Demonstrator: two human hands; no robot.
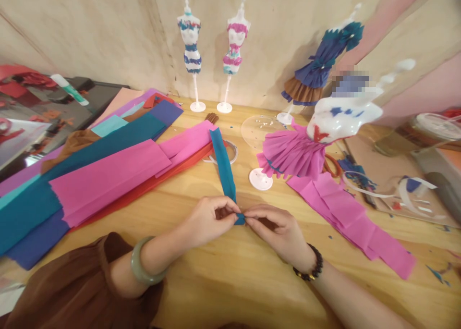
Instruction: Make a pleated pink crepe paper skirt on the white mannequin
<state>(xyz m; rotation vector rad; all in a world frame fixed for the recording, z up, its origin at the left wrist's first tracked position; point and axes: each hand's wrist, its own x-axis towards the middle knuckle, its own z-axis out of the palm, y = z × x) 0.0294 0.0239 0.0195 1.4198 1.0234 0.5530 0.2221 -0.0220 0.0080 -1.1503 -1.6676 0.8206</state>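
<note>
A narrow teal crepe paper strip (224, 163) runs from the table's middle down to my fingers. My left hand (212, 218) pinches its near end between thumb and fingertips. From the other side, my right hand (275, 228) pinches the tip of the same end, the two hands almost touching. A small bit of teal shows between and below the fingertips. Just beyond my right hand stands a small white dress form (345, 117), leaning to the right in view, with a pleated pink paper skirt (297, 151) around its waist.
Stacked crepe paper sheets (111, 180) in pink, teal, red and blue cover the left. Two bare dress forms (192, 45) and a clothed one (317, 62) stand at the wall. A pink strip (355, 218) lies right, near a glass jar (418, 134). A tape roll (234, 153) lies behind the strip.
</note>
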